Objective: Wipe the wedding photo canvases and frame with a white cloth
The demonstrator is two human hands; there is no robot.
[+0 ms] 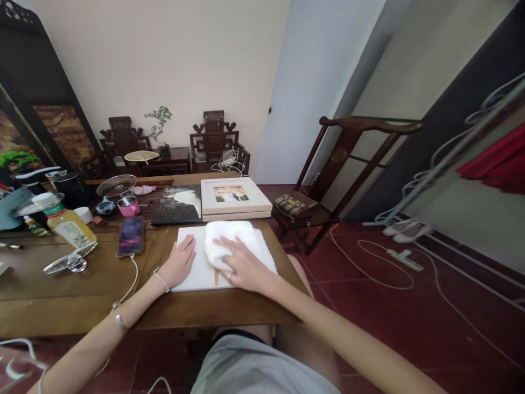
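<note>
- My left hand (183, 264) lies flat on the left part of the white board (199, 283), fingers extended, holding nothing.
- My right hand (246, 268) rests on the fluffy white cloth (223, 230), fingers reaching leftward over it; I cannot tell whether they pinch any of it.
- The cloth lies bunched on the board, under my right fingers and to the right of my left hand.
- The board sits at the near edge of the counter (82, 314), just in front of me.
</note>
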